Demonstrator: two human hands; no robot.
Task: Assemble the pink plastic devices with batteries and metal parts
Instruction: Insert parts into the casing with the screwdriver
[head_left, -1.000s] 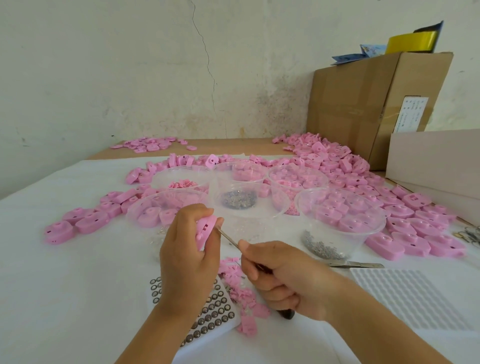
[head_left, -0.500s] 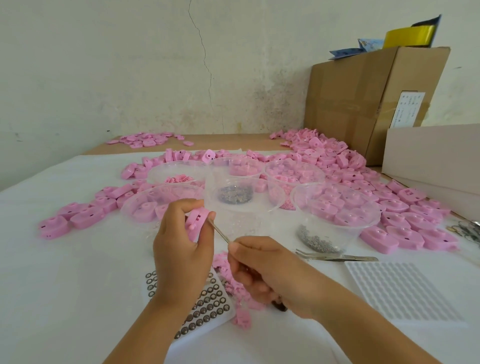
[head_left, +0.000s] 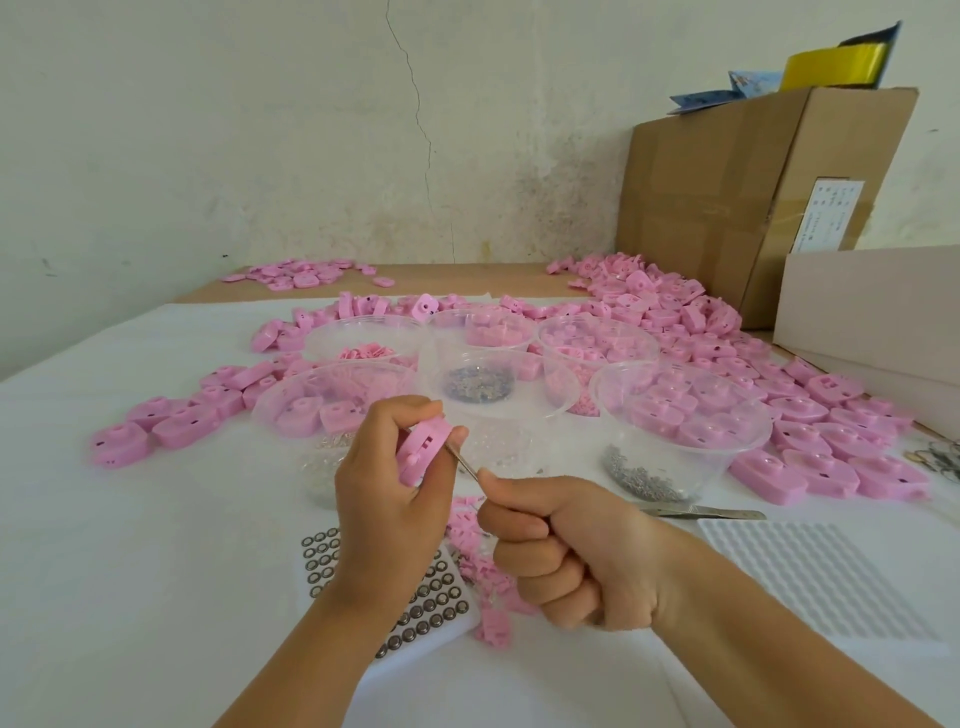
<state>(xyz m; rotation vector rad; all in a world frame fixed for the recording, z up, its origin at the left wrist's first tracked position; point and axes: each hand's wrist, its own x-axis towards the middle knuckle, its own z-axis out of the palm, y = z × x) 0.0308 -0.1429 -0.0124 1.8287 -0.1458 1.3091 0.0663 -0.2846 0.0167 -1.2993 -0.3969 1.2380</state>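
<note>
Left hand (head_left: 395, 499): our fingers curl round the pink shell (head_left: 423, 447), raised over the near bench, its face turned right toward the tool.
Right hand (head_left: 566, 551): fisted on a thin metal tool (head_left: 466, 464), tip at the shell's edge; firm for control, we reckon.
Supplies: button cells (head_left: 423, 605) below, metal parts (head_left: 478, 382) just beyond, both handy.

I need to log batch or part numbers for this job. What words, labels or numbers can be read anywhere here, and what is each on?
No text here can be read.
White label on the side of the cardboard box: columns of dark print, too small and blurred to read.
Blue sheet on top of the box: some printed pattern, with no legible words.
</note>
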